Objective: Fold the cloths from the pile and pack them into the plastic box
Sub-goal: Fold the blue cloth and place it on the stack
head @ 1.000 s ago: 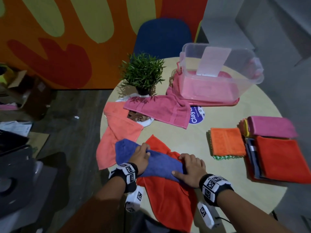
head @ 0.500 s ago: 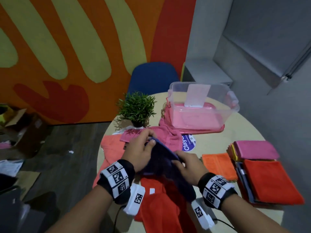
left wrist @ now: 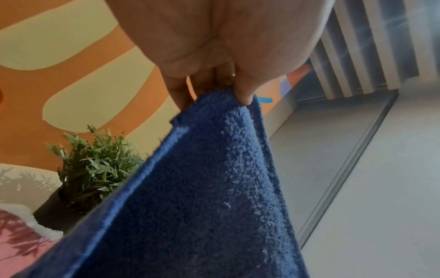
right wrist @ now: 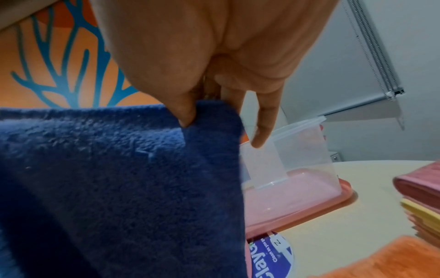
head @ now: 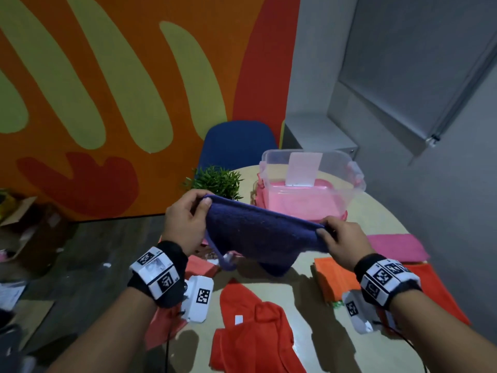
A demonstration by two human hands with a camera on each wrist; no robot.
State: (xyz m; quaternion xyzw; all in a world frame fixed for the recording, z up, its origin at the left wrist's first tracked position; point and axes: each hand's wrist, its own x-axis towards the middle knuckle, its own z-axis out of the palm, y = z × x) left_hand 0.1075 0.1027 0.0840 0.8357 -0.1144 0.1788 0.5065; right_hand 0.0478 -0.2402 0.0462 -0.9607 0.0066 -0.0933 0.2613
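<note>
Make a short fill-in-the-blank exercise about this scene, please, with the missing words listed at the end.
1. Both hands hold up a cloth of ____ colour.
2. The left hand and right hand each pinch one top ____ of the cloth.
3. The plastic box stands on a ____ lid.
4. Left of the box stands a small green ____.

Missing words: blue; corner; pink; plant

A small green potted plant is seen at the far left of a round, pale table, with a blue chair behind it. A cardboard box lies on the floor at far left.
</note>
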